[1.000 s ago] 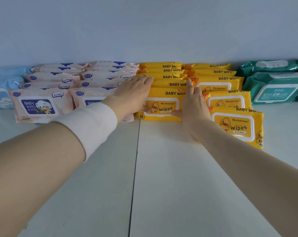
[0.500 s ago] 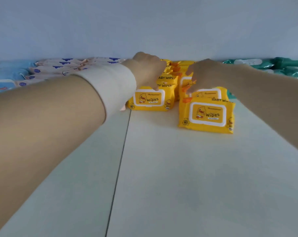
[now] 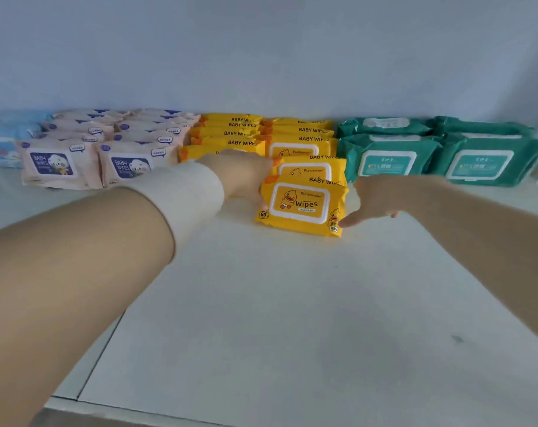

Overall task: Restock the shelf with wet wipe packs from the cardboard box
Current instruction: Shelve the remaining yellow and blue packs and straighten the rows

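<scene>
Two rows of yellow baby wipe packs (image 3: pixel 298 132) stand on the white shelf (image 3: pixel 261 303) against the back wall. The front yellow pack (image 3: pixel 301 204) of the right row leans upright, duck label facing me. My left hand (image 3: pixel 243 174) reaches over the left yellow row, and its fingers curl down around this front pack's left edge. My right hand (image 3: pixel 381 195) is at the pack's right side, its thumb touching the lower right corner and its other fingers loosely bent away from the pack. The cardboard box is out of view.
Pink baby wipe packs (image 3: pixel 58 164) fill two rows to the left, with light blue packs (image 3: pixel 2 146) beyond them. Large green packs (image 3: pixel 388 158) sit to the right of the yellow rows. A seam (image 3: pixel 98 359) runs through the shelf at the front left.
My hands have come down from the tops of the yellow rows to the two sides of the front right pack. The view has shifted, so the green packs show again.
</scene>
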The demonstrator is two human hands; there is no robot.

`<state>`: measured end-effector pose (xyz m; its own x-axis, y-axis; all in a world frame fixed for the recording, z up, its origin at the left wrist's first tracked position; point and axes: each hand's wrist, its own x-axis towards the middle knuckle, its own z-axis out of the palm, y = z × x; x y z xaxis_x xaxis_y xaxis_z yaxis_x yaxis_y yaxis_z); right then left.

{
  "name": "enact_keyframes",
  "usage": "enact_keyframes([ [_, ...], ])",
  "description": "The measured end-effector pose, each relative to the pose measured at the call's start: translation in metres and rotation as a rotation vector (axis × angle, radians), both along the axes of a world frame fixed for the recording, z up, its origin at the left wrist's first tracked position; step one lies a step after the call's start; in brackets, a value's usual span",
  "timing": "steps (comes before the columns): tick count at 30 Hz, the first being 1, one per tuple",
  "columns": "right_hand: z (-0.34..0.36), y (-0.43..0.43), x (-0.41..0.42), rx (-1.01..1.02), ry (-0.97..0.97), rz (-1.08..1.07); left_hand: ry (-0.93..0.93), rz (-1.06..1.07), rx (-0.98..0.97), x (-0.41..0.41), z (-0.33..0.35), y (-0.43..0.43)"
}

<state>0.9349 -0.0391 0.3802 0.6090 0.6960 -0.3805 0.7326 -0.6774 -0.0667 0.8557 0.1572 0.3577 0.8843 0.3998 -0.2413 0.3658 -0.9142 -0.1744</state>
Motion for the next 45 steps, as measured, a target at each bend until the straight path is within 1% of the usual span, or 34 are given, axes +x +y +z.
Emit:
enact_keyframes([
  [4,-0.052,0.019,0.024,0.202,0.139,-0.165,-0.073,-0.133,0.048,0.014,-0.018,-0.001],
  [7,-0.079,0.029,0.039,0.389,0.186,-0.271,-0.119,-0.164,-0.014,0.021,-0.026,0.004],
  [9,-0.086,0.033,0.048,0.488,0.166,-0.334,-0.164,-0.168,-0.066,0.024,-0.029,0.007],
  [10,-0.089,0.034,0.05,0.525,0.143,-0.342,-0.178,-0.18,-0.06,0.025,-0.03,0.008],
  [14,-0.102,0.043,0.05,0.763,-0.011,-0.312,-0.308,-0.274,0.103,0.038,-0.033,0.012],
  [15,-0.107,0.046,0.051,0.82,-0.028,-0.312,-0.339,-0.286,0.141,0.04,-0.035,0.014],
  [17,-0.116,0.052,0.055,0.896,0.013,-0.35,-0.365,-0.278,0.178,0.044,-0.037,0.02],
  [20,-0.127,0.051,0.06,0.885,0.195,-0.417,-0.278,-0.223,0.151,0.046,-0.033,0.029],
  [23,-0.128,0.05,0.065,0.854,0.269,-0.448,-0.174,-0.175,0.042,0.053,-0.019,0.043],
  [26,-0.128,0.055,0.07,0.861,0.235,-0.459,-0.122,-0.189,-0.008,0.061,-0.01,0.049],
  [32,-0.132,0.076,0.076,0.926,0.219,-0.481,-0.175,-0.245,0.07,0.064,-0.012,0.057],
  [34,-0.13,0.077,0.074,0.917,0.217,-0.473,-0.174,-0.241,0.037,0.062,-0.012,0.057],
  [36,-0.126,0.075,0.075,0.867,0.219,-0.45,-0.15,-0.223,-0.016,0.06,-0.011,0.057],
  [38,-0.122,0.075,0.075,0.843,0.26,-0.433,-0.127,-0.196,-0.062,0.061,-0.011,0.057],
  [41,-0.119,0.079,0.074,0.814,0.264,-0.417,-0.13,-0.182,-0.087,0.065,-0.014,0.059],
  [45,-0.12,0.085,0.069,0.838,0.26,-0.413,-0.133,-0.185,-0.089,0.069,-0.019,0.061],
])
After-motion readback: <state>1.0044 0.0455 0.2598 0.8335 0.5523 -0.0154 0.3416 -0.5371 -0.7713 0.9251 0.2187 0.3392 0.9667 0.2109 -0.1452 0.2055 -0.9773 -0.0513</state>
